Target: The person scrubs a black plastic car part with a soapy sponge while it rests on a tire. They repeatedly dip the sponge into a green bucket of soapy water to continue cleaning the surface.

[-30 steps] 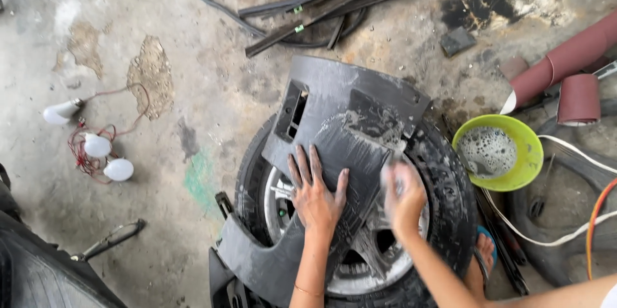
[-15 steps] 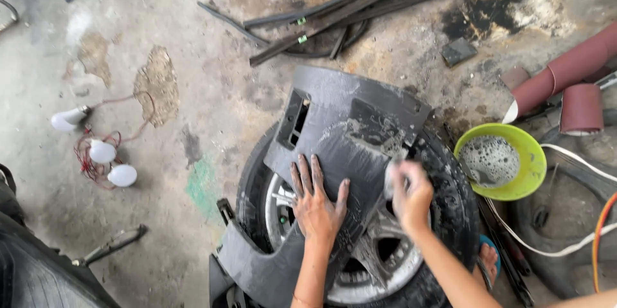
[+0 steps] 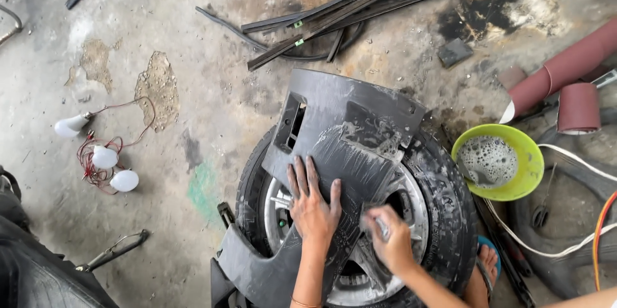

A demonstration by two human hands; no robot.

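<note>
Fingers point(image 3: 307, 176) of the left hand point(image 3: 313, 208) lie spread, flat on the grey panel point(image 3: 347, 121).
The right hand point(image 3: 390, 244) is clamped on a small pad point(image 3: 371, 217) over the wheel's point(image 3: 443, 199) centre.

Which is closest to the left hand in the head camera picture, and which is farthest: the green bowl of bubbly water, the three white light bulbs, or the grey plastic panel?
From the left hand:
1. Grey plastic panel: right under the palm, touching.
2. Green bowl: to the right, beside the tyre.
3. White light bulbs: far left on the concrete floor.
</note>
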